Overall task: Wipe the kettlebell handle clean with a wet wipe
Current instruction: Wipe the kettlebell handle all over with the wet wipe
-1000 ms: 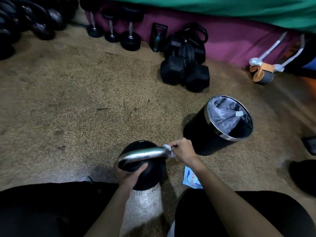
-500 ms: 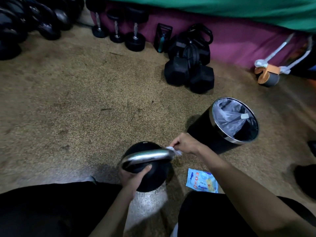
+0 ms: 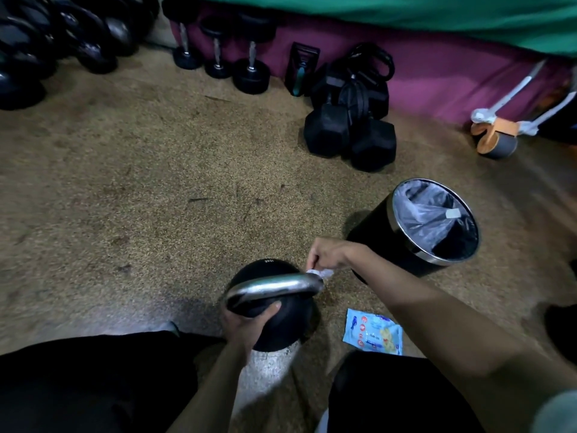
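A black kettlebell (image 3: 281, 320) stands on the floor between my knees, its shiny steel handle (image 3: 274, 287) running left to right across the top. My left hand (image 3: 246, 323) grips the near side of the ball under the handle's left end. My right hand (image 3: 327, 256) pinches a crumpled white wet wipe (image 3: 321, 274) against the handle's right end, where it bends down.
A black bin (image 3: 415, 226) with a steel rim and plastic liner stands open just right of my right hand. A blue wet wipe packet (image 3: 373, 335) lies on the floor by my right knee. Hex dumbbells (image 3: 349, 132), round dumbbells (image 3: 218, 48) and an ab roller (image 3: 496, 139) line the far wall.
My right hand has lifted slightly and slid the wipe to the top of the handle's right bend. The view has shifted, so the wipe packet now shows in full.
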